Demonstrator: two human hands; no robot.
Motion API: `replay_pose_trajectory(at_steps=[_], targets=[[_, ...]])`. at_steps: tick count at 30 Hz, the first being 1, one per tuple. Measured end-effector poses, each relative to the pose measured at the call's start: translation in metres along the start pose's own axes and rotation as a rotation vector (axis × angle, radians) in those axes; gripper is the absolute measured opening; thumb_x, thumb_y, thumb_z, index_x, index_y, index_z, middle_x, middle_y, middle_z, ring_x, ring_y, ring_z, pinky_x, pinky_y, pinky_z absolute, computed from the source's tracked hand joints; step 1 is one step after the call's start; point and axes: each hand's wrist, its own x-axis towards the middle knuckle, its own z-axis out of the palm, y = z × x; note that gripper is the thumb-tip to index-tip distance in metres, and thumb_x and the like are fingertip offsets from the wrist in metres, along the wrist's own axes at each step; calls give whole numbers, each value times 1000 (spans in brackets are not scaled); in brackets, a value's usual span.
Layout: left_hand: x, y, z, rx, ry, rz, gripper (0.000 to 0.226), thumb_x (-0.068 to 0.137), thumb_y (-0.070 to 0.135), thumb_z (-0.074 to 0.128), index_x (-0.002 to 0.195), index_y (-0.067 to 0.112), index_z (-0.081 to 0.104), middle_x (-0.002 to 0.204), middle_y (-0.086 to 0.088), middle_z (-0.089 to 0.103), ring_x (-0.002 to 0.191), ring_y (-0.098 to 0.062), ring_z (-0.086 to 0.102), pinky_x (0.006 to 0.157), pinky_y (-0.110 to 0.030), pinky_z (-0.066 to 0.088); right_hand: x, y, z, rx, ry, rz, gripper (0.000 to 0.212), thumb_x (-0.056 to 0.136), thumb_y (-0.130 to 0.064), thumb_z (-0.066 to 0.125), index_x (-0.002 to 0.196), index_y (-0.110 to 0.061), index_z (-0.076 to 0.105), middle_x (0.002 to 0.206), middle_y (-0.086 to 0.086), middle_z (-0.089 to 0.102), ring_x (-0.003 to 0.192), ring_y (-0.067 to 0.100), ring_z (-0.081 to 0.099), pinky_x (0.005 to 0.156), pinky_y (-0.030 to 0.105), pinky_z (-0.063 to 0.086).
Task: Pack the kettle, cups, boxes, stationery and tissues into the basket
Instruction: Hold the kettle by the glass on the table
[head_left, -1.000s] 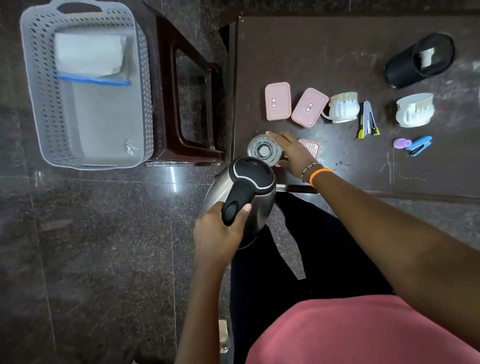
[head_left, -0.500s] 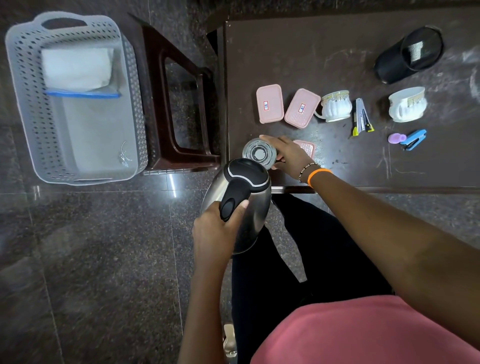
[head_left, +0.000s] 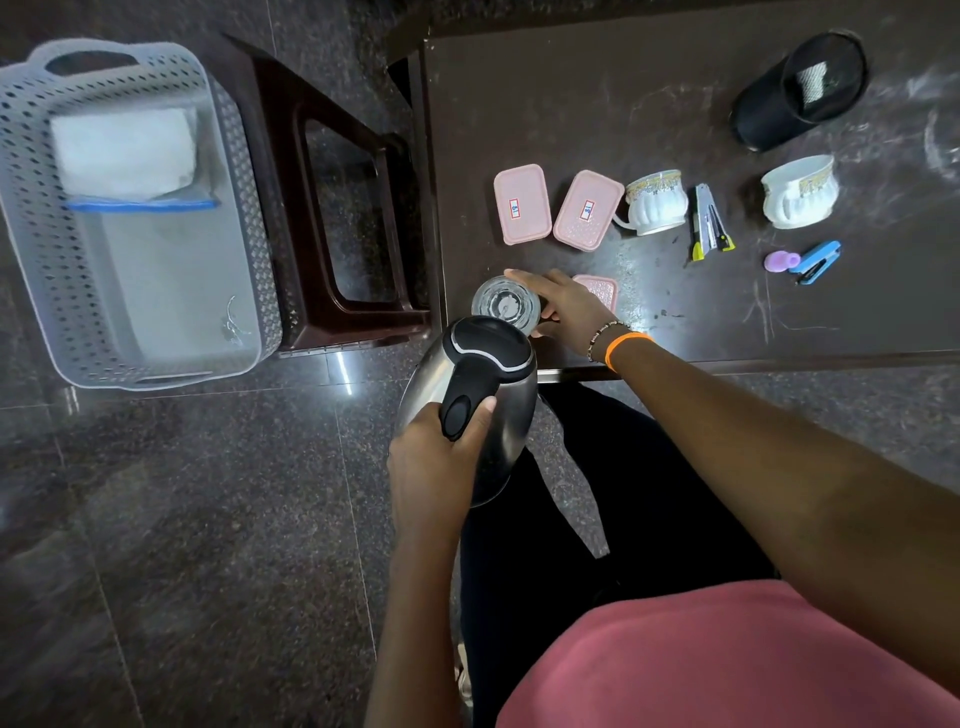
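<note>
I am seeing my left hand (head_left: 434, 457) clenching its fingers (head_left: 480, 415) round the black handle of the steel electric kettle (head_left: 470, 410), which is hanging in mid-frame off the near edge of the dark brown surface (head_left: 675, 104), over the speckled granite floor (head_left: 182, 519). My right hand (head_left: 563, 306) is reaching in from the right with its wrist bent, fingers curling round the round clear kettle base (head_left: 506, 304) that is sitting at the surface's near left corner. Wide floor is lying open toward the grey perforated plastic basket (head_left: 31, 249) at upper left, already holding a white tissue pack (head_left: 124, 150); a dark wooden stool (head_left: 332, 208) is standing between basket and surface. Two pink lidded boxes (head_left: 522, 205) are lying side by side beyond my hand; a third pink box (head_left: 600, 288) is peeking out, mostly hidden behind it. White ribbed cups (head_left: 654, 202), staplers (head_left: 709, 221) and a black mesh holder (head_left: 800, 93) are sitting further right.
</note>
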Motion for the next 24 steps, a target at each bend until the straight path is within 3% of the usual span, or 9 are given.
replay_pose_trajectory(at_steps=[7,15,20,24], targets=[[1,2,0,-12,-5,-35,48,76,59,60,53,22,40,50,6,50,49,-10,49,46,-24,30,3,4,1,-3,1,-3,79,75,0,67,141,-26,33,122,16,49,109,32,54,90,23,39],[1,5,0,13,-27,-57,50,75,62,57,54,21,40,53,5,50,53,-18,49,49,-27,32,4,4,1,-2,-6,8,79,73,-3,70,140,-26,35,117,17,51,100,36,57,93,34,45],[1,11,0,44,-35,-57,50,77,62,56,58,19,42,58,-2,54,65,-33,58,62,-39,49,5,4,0,23,-4,13,80,70,-1,72,138,-27,39,116,16,52,86,34,61,91,42,51],[2,15,-1,46,-35,-59,52,78,63,55,65,13,50,65,-8,62,70,-33,61,70,-45,53,6,2,0,41,-4,18,80,68,2,73,137,-25,41,116,17,51,81,35,62,89,47,52]])
